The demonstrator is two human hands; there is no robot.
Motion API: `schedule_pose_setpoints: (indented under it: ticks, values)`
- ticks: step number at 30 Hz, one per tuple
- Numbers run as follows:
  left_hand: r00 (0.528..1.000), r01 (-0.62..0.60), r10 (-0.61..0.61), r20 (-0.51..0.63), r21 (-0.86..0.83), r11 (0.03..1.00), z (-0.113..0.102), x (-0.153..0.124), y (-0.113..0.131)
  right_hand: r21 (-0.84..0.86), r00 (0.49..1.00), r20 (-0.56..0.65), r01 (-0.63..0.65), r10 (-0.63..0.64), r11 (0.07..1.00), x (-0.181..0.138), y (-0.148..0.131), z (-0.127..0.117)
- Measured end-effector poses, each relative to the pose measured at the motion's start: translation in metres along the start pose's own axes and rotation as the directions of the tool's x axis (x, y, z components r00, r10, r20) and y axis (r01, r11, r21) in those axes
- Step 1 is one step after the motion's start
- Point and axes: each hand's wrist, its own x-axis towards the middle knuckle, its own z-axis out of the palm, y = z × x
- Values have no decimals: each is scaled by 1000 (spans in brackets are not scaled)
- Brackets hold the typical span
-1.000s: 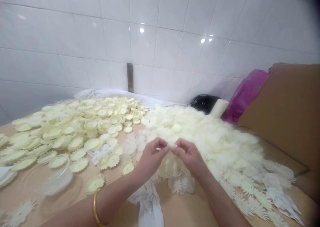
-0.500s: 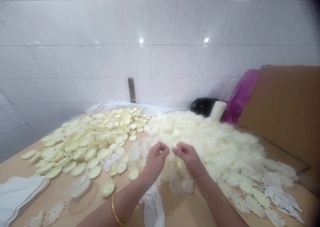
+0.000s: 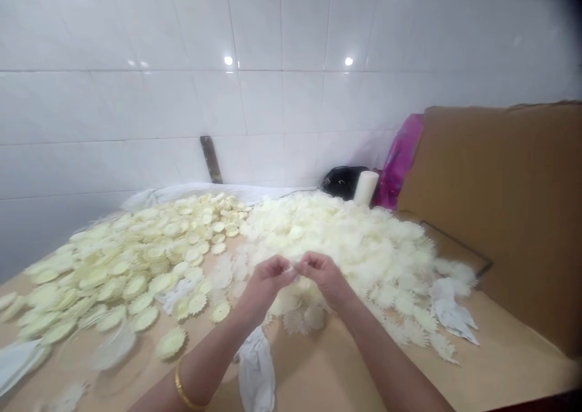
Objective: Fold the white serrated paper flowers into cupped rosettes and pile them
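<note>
A small pale piece (image 3: 292, 268) sits pinched between both hands, held up just above the near edge of a fluffy cream heap (image 3: 336, 227). The left hand (image 3: 267, 280) grips it with bent fingers and thumb, and the right hand (image 3: 324, 276) nips it from the other side, the fingertips almost meeting; from where I stand, the piece is too small for me to make out its shape. Below the hands, a few thin notched petals (image 3: 297, 321) lie on the tan surface (image 3: 313, 378). A gold bangle (image 3: 184, 391) circles the left forearm, and a crumpled white cloth (image 3: 257, 369) lies between the arms. Over to the left spreads a pile of yellowish toothed discs (image 3: 154, 248), with a single disc (image 3: 171, 343) apart at its front, beside a clear plastic container (image 3: 113, 346). Beyond the fluffy heap stand a cream cylinder (image 3: 365, 188), a black bundle (image 3: 342, 182) and a magenta bag (image 3: 402, 157), with brown cardboard (image 3: 495, 206) at the right. White tiles (image 3: 304, 103) line the wall behind.
</note>
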Motion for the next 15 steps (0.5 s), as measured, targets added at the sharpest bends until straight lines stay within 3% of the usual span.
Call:
schedule_pose_setpoints:
  ticks: [7, 12, 15]
  values:
    - [998, 49, -50, -42, -17, 999, -6, -12, -12, -7, 987, 123, -102, 102, 995, -15, 1, -2]
    - [977, 38, -3, -215, 157, 987, -9, -21, -18, -208, 988, 136, -47, 76, 977, -20, 8, 5]
    - [973, 30, 34, -230, 267, 963, -11, -28, -18, -379, 987, 156, 24, 38, 925, -25, 7, 6]
